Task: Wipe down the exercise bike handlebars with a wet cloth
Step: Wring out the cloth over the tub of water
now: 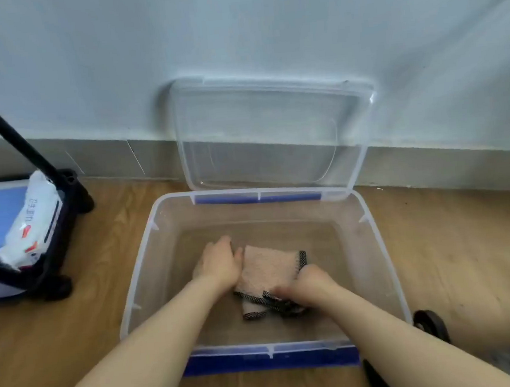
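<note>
A pinkish cloth [266, 272] with a black dotted trim lies at the bottom of a clear plastic bin [138, 275] on the floor. Both my arms reach down into the bin. My left hand [219, 263] holds the cloth's left edge, its fingers curled down over it. My right hand [309, 283] grips the cloth's right lower corner, bunching the black trim beneath it. The exercise bike's handlebars are not in view.
The bin's clear lid [273, 130] leans upright against the white wall behind it. A black-framed stand [64, 193] with a white wipes pack [33, 220] sits at the left. A dark wheel [430, 324] lies right of the bin on the wooden floor.
</note>
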